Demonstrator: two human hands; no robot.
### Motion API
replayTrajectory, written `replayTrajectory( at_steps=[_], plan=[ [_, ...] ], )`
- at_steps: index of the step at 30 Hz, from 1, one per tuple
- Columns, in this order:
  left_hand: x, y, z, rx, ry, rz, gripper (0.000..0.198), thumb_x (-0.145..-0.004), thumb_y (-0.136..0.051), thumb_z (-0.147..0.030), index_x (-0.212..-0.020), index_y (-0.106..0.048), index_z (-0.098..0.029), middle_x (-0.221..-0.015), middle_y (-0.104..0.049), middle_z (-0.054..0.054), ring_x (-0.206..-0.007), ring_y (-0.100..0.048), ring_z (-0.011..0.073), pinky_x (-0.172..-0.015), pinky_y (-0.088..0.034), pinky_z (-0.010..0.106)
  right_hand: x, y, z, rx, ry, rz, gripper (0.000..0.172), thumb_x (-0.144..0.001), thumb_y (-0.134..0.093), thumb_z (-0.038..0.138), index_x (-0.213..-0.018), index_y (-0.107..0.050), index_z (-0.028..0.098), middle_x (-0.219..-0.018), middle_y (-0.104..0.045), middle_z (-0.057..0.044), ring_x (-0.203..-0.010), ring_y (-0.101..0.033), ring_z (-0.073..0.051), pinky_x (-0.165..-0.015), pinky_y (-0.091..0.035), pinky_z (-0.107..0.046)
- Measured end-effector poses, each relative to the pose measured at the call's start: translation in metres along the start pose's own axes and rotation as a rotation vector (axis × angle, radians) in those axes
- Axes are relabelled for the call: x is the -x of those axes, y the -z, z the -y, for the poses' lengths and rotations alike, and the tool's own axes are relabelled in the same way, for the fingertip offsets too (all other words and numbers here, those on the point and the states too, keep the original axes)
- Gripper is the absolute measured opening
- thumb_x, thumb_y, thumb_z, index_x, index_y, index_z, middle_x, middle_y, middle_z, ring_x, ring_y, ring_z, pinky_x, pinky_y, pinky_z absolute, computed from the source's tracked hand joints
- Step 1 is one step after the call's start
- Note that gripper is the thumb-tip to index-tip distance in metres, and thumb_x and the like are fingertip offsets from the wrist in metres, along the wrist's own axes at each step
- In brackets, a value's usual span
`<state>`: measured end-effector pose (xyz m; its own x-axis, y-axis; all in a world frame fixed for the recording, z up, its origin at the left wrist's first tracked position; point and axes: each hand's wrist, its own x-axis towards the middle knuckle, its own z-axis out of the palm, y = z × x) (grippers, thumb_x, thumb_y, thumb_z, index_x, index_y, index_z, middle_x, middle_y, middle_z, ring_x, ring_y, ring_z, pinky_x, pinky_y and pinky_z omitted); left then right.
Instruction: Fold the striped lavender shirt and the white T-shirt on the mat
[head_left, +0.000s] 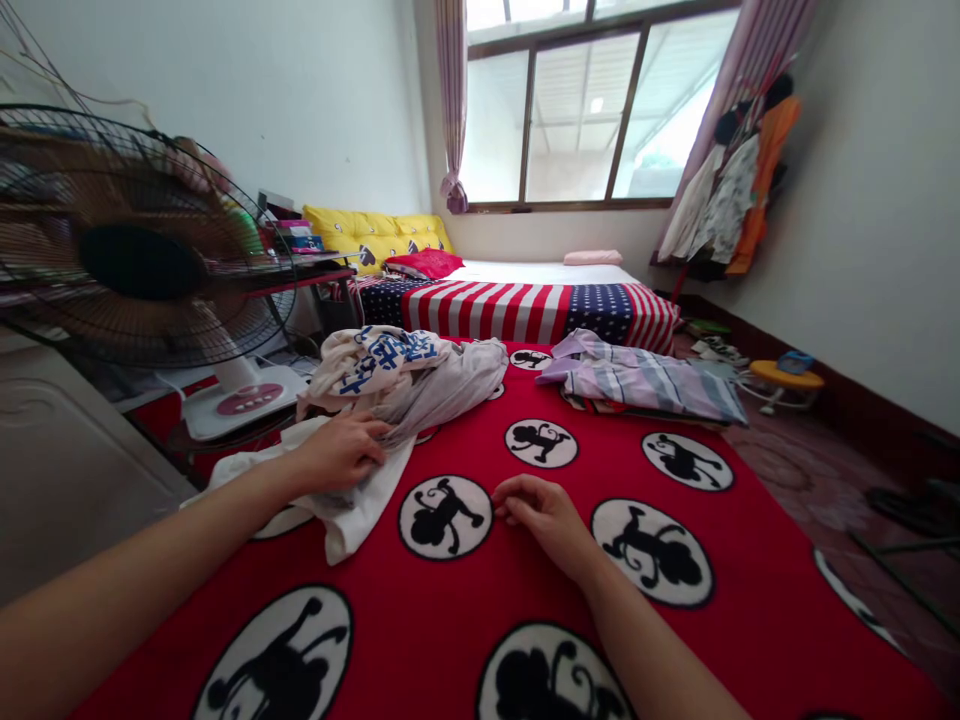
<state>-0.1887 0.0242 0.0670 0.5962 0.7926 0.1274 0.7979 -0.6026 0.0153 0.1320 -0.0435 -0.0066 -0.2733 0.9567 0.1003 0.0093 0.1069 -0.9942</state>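
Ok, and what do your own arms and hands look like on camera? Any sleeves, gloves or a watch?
Both arms are bare in view, with no sleeve or cuff reaching the frame. The left hand and right hand are ungloved, and neither the left forearm nor the right forearm shows a watch or bracelet. I can see no rings or markings.

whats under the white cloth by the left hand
The white cloth lies on a red bedspread; a white circle with a black monkey runs under its edge near the left hand. Whatever lies directly beneath the cloth is covered and cannot be seen.
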Motion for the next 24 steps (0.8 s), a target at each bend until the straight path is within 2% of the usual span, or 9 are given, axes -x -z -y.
replayTrajectory(
  at_steps=[2,4,7,9,11,14,18,21,24],
  plan=[
    [-0.011,0.009,-0.008,0.023,0.106,-0.017,0.016,-0.075,-0.061,-0.031,-0.072,-0.076,-0.028,-0.096,-0.073,0.004,-0.088,-0.064,0.0248,-0.082,-0.044,0.034,0.0,0.0,0.0,-0.001,0.0,-0.003,0.018,-0.077,-0.059,0.03,-0.086,-0.069,0.017,-0.083,-0.069,-0.004,-0.077,-0.065,-0.015,-0.066,-0.05,-0.026],
    [-0.031,0.026,-0.014,-0.007,0.24,-0.206,0.025,-0.08,-0.057,-0.042,-0.076,-0.074,-0.024,-0.086,-0.071,0.005,-0.082,-0.064,0.0233,-0.081,-0.045,0.033,0.0,0.0,0.0,-0.011,0.0,-0.006,0.017,-0.077,-0.059,0.029,-0.086,-0.069,0.017,-0.084,-0.069,-0.004,-0.076,-0.065,-0.015,-0.066,-0.049,-0.026],
    [-0.064,0.046,-0.009,-0.137,0.343,-0.527,0.041,-0.077,-0.062,-0.046,-0.108,-0.068,-0.021,-0.114,-0.064,0.01,-0.108,-0.056,0.0296,-0.097,-0.039,0.039,0.0,0.0,-0.001,-0.026,0.002,-0.001,0.016,-0.077,-0.058,0.027,-0.085,-0.068,0.017,-0.083,-0.069,-0.003,-0.075,-0.065,-0.014,-0.066,-0.049,-0.025],
    [-0.085,0.049,0.006,-0.127,0.443,-0.549,0.075,-0.066,-0.073,-0.05,-0.131,-0.053,-0.019,-0.133,-0.051,0.015,-0.121,-0.047,0.0359,-0.102,-0.035,0.045,0.0,0.001,0.0,-0.028,0.001,0.003,0.016,-0.077,-0.058,0.026,-0.085,-0.068,0.017,-0.082,-0.069,-0.003,-0.075,-0.064,-0.014,-0.066,-0.048,-0.025],
    [-0.1,0.044,0.025,0.013,0.564,-0.493,0.098,-0.055,-0.08,-0.051,-0.139,-0.043,-0.016,-0.137,-0.048,0.018,-0.124,-0.045,0.0384,-0.102,-0.036,0.046,0.0,0.0,0.0,-0.028,0.005,-0.001,0.015,-0.077,-0.058,0.026,-0.084,-0.068,0.017,-0.08,-0.068,-0.003,-0.074,-0.064,-0.014,-0.066,-0.048,-0.025],
    [-0.11,0.033,0.049,0.343,0.709,-0.575,0.077,-0.054,-0.084,-0.038,-0.121,-0.058,-0.009,-0.116,-0.063,0.015,-0.113,-0.054,0.0352,-0.098,-0.039,0.043,0.001,0.0,0.002,-0.03,0.016,-0.01,0.015,-0.077,-0.058,0.025,-0.083,-0.068,0.017,-0.078,-0.068,-0.002,-0.074,-0.064,-0.014,-0.066,-0.049,-0.026],
    [-0.108,0.035,0.06,0.546,0.872,-0.86,0.027,-0.076,-0.065,-0.024,-0.095,-0.064,-0.005,-0.089,-0.068,0.01,-0.096,-0.06,0.031,-0.086,-0.045,0.043,0.001,0.001,0.003,-0.034,0.023,-0.009,0.015,-0.077,-0.057,0.023,-0.084,-0.068,0.016,-0.08,-0.068,-0.003,-0.074,-0.064,-0.014,-0.065,-0.049,-0.025],
    [-0.11,0.064,0.055,0.552,0.862,-1.095,0.027,-0.086,-0.048,-0.02,-0.107,-0.058,-0.005,-0.101,-0.067,0.006,-0.095,-0.058,0.0227,-0.083,-0.047,0.037,0.0,0.001,0.001,-0.051,0.015,-0.006,0.015,-0.077,-0.058,0.025,-0.083,-0.068,0.016,-0.08,-0.068,-0.003,-0.072,-0.064,-0.013,-0.063,-0.049,-0.023],
    [-0.122,0.108,0.034,0.523,0.717,-1.286,0.032,-0.087,-0.042,-0.013,-0.115,-0.054,-0.005,-0.115,-0.063,0.003,-0.097,-0.054,0.0131,-0.089,-0.044,0.028,-0.001,-0.001,0.001,-0.112,0.018,-0.053,0.021,-0.077,-0.063,0.034,-0.086,-0.068,0.016,-0.083,-0.068,-0.003,-0.072,-0.065,-0.015,-0.06,-0.051,-0.024]
  ],
)
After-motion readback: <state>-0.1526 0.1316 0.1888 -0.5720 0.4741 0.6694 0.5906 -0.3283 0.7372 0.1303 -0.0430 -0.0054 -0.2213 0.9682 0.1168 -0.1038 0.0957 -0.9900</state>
